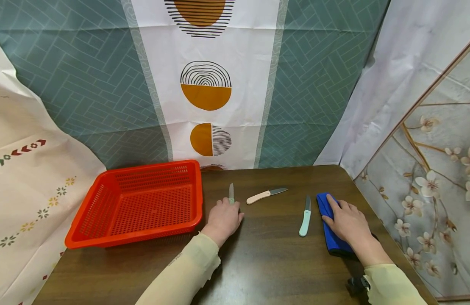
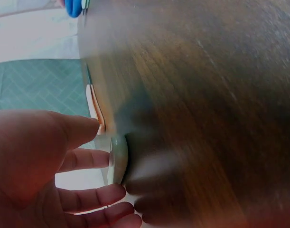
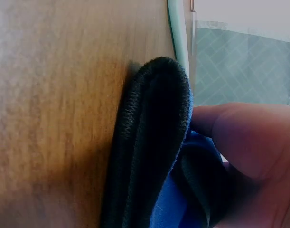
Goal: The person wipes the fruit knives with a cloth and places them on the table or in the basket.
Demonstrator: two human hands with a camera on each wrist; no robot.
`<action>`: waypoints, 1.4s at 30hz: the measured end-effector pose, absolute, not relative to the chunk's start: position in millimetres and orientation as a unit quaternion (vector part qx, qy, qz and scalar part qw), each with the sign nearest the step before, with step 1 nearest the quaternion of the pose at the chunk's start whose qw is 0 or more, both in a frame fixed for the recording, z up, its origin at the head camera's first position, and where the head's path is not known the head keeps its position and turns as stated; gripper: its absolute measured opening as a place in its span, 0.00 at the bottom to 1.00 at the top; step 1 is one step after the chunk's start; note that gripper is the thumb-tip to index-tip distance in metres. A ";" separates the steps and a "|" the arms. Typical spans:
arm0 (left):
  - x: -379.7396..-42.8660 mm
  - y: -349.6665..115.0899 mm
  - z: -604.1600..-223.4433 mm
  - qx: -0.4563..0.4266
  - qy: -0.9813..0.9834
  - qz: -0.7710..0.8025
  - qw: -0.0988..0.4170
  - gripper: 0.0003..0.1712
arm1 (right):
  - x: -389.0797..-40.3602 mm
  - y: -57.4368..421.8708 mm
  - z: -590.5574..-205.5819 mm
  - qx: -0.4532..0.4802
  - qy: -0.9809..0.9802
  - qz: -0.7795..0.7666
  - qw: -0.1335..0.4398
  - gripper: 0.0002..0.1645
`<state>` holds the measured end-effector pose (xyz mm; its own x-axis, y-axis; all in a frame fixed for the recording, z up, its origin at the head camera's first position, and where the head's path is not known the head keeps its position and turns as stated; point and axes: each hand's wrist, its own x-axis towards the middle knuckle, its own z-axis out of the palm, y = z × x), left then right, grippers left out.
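Left hand [image 1: 224, 218], fingers apart, touches a small pale-green-handled knife [image 1: 231, 192] on the brown wooden tabletop [image 1: 265, 258]: apparently the grasping step, next requiring thumb closure. Right hand [image 1: 349, 224] rests on folded blue cloth [image 1: 332, 238]; whether its fingers clamp, unclear.

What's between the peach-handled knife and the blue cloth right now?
The mint-handled knife lies on the table between the peach-handled knife and the blue cloth, touching neither; the head view shows this.

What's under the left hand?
A knife, its blade showing past the left hand. Most of its green handle is covered in the head view; left wrist view shows part.
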<state>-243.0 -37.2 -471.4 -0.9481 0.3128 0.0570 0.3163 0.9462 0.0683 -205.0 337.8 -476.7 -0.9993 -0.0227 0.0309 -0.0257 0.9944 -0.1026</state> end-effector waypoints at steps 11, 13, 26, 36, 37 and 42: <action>-246.8 -34.9 -477.3 -0.129 -0.991 -0.010 0.036 0.15 | -210.3 339.5 -476.9 0.019 -0.999 0.042 0.002 0.44; -247.9 -34.3 -479.4 -0.125 -0.991 -0.004 0.037 0.13 | -210.4 339.3 -476.6 0.021 -0.999 0.040 0.006 0.44; -248.5 -35.9 -483.3 -0.126 -0.990 -0.029 0.061 0.15 | -209.9 341.6 -478.9 0.027 -0.999 0.034 0.017 0.40; -252.2 -33.9 -481.1 -0.089 -0.994 -0.032 0.049 0.10 | -209.2 339.7 -483.2 0.021 -0.998 0.050 0.021 0.41; -252.1 -33.7 -481.0 -0.088 -0.994 -0.031 0.050 0.09 | -209.1 340.0 -483.5 0.023 -0.998 0.050 0.024 0.41; -250.7 -32.8 -481.0 -0.084 -0.994 -0.035 0.058 0.08 | -209.9 342.1 -485.8 0.035 -0.997 0.045 0.046 0.38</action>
<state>-250.7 -32.8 -481.0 -0.9792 0.1622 0.1215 0.1705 0.9835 0.0608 -209.9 342.1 -485.8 -0.9934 -0.0652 0.0944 -0.0735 0.9935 -0.0875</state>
